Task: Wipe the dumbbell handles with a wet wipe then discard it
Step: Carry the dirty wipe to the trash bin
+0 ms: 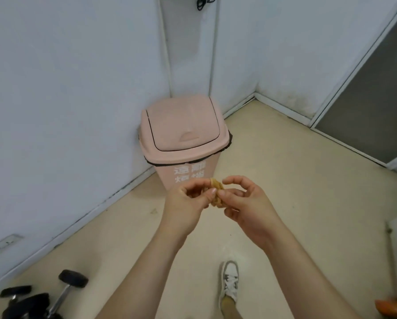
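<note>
A crumpled, yellowish wet wipe (216, 192) is pinched between both hands in front of me. My left hand (188, 199) holds its left side with thumb and fingers. My right hand (245, 199) grips its right side, index finger curled above it. Just beyond the hands stands a pink bin (183, 137) with its swing lid closed and a black liner at the rim. Two dumbbells (43, 295) with black heads and metal handles lie on the floor at the lower left.
The bin sits in a corner against white walls. A grey door panel (372, 107) is at the right. My white shoe (229, 282) is on the beige floor below the hands. An orange object (393, 307) shows at the lower right edge.
</note>
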A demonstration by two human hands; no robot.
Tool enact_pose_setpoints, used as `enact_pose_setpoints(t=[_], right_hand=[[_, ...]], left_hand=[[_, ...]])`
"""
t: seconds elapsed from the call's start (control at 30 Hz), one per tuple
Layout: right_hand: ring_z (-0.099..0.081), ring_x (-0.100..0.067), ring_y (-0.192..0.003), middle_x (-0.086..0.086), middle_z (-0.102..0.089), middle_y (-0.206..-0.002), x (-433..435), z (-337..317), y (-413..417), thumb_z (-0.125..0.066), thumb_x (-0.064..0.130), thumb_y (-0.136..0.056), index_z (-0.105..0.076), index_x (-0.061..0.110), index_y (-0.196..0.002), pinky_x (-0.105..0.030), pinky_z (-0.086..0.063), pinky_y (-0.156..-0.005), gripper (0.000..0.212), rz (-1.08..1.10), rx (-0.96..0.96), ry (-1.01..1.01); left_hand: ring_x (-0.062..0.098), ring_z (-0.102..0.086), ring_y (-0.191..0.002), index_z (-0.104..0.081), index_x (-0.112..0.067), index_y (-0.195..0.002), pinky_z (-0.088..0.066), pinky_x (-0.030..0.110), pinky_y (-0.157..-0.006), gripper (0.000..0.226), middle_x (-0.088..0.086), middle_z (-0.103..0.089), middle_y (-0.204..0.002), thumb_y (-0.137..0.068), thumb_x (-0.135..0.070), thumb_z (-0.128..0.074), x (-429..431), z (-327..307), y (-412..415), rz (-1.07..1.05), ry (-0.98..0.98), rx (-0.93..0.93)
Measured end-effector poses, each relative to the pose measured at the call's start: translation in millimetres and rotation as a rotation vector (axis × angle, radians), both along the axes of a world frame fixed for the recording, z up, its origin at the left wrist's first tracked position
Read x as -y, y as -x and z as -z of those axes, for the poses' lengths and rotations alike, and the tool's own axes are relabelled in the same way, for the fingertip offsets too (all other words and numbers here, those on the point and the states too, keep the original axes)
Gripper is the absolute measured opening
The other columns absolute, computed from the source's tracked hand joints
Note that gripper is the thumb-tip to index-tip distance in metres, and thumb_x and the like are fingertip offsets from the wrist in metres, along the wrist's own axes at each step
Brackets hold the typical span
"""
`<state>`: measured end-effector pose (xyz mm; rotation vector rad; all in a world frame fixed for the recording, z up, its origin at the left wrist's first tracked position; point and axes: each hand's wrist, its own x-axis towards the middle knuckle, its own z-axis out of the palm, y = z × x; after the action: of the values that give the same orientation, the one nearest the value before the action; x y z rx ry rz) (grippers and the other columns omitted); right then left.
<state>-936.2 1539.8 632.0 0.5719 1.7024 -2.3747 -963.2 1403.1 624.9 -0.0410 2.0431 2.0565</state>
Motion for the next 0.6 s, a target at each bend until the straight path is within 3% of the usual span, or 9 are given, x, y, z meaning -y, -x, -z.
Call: enact_pose_setpoints(t=[0.07,0.17,0.33,0.43,0.5,0.6], right_hand=[[-0.055,-0.018,-0.056,-0.010,-0.055,-0.067,-19,9,46,-0.061,-0.002,-0.086,-0.055,0.011,-0.104,-0.025,-0.039,-0.053,0.023,-0.004,-0.024,-0.018],[-0.052,-0.017,-0.053,-0.006,-0.058,-0.064,-45,32,120,-0.054,-0.003,-0.091,-0.060,0.009,-0.095,-0.023,-0.042,-0.051,0.014,-0.072,-0.071,-0.098],[-0.062,-0.014,-0.071,-0.008,-0.069,-0.085,-78,70,238,-0.050,-0.002,-0.092,-0.067,0.002,-0.102,-0.021,-0.049,-0.063,0.020,-0.089,0.023,-0.095],[-0.065,-0.009,-0.074,-0.006,-0.072,-0.089,-85,94,295,-0.057,-0.004,-0.088,-0.068,0.006,-0.105,-0.019,-0.052,-0.066,0.023,-0.064,0.041,-0.110],[-0.066,-0.007,-0.062,-0.004,-0.072,-0.076,-80,112,332,-0.063,-0.003,-0.084,-0.070,0.004,-0.099,-0.016,-0.051,-0.058,0.017,-0.038,0.054,-0.208],[-0.057,-0.006,-0.047,0.000,-0.066,-0.060,-67,143,385,-0.069,0.005,-0.083,-0.071,0.006,-0.085,-0.015,-0.044,-0.047,0.003,-0.025,0.082,-0.364]], left_hand=[[0.006,-0.061,-0.064,-0.071,-0.022,-0.079,-0.051,0.020,-0.060,0.024,-0.007,-0.069,-0.069,-0.081,0.001,-0.069,-14,9,44,-0.016,0.009,0.013],[0.011,-0.062,-0.060,-0.067,-0.013,-0.086,-0.052,0.023,-0.060,0.014,-0.001,-0.068,-0.068,-0.082,-0.001,-0.069,-35,34,106,-0.078,-0.007,0.086],[0.015,-0.066,-0.072,-0.054,-0.012,-0.089,-0.052,0.020,-0.064,0.016,0.008,-0.070,-0.081,-0.087,0.003,-0.060,-47,76,205,-0.192,0.030,0.146],[0.012,-0.061,-0.088,-0.064,-0.020,-0.093,-0.049,0.022,-0.072,0.029,0.000,-0.069,-0.099,-0.082,0.005,-0.053,-30,108,259,-0.190,0.314,0.123],[0.012,-0.056,-0.106,-0.064,-0.021,-0.113,-0.045,0.025,-0.087,0.048,-0.006,-0.063,-0.117,-0.078,0.007,-0.047,-14,132,296,-0.085,0.601,0.087],[0.025,-0.043,-0.129,-0.051,-0.013,-0.134,-0.029,0.026,-0.105,0.062,0.006,-0.049,-0.139,-0.076,0.010,-0.045,7,175,353,0.080,0.853,0.025]])
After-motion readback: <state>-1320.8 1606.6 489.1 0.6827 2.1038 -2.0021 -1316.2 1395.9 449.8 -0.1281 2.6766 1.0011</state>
